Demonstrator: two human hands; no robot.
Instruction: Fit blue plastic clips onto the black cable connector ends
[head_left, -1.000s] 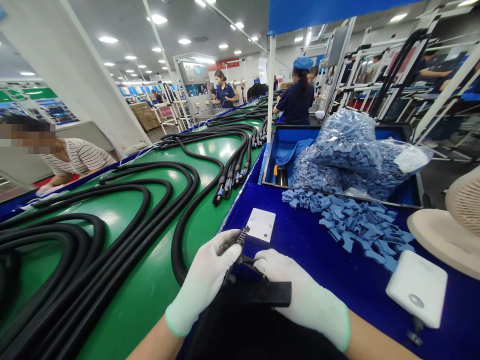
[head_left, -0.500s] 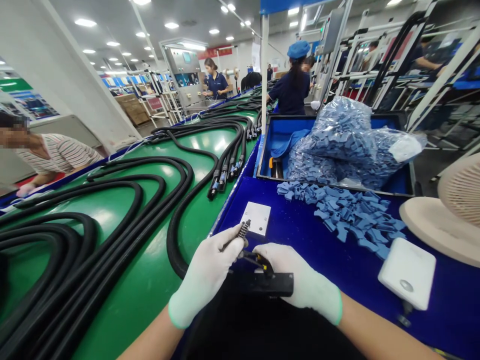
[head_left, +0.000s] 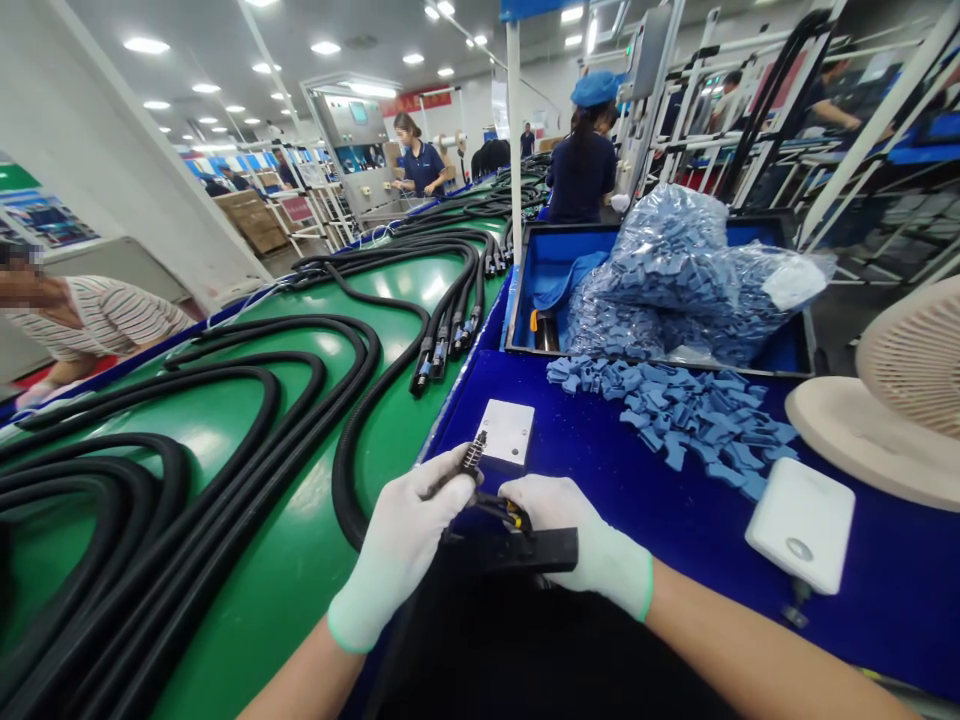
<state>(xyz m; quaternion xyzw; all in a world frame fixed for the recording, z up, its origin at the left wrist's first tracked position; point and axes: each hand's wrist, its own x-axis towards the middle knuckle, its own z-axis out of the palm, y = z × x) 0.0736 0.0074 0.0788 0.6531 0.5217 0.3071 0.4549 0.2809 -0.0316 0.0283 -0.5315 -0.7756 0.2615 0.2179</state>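
Note:
Both my hands wear white gloves with pale green cuffs. My left hand (head_left: 412, 530) pinches a small dark cylindrical part (head_left: 473, 455) with light rings like a coil, pointing up and away. Dark wires with a bit of yellow (head_left: 514, 514) run from it towards my right hand (head_left: 570, 525), whose fingers close round them. Just below my right fingers lies a black rectangular bar-like piece (head_left: 551, 550), partly against that hand; I cannot tell whether the hand grips it. Beyond my hands lies a white square block (head_left: 507, 431) on the blue bench top (head_left: 585, 450).
Thick black hoses (head_left: 300, 410) curve over the green table (head_left: 285, 530) at left. Blue plastic clips (head_left: 675, 415) lie loose in front of a black-rimmed bin (head_left: 660, 364) holding bagged clips (head_left: 667, 270). A white device (head_left: 801, 520) and a beige fan (head_left: 911, 390) stand right. Several people work around.
The view has shifted slightly, so the scene sits a little further left and higher. Both hands keep their hold, with the ringed part and black piece barely moved.

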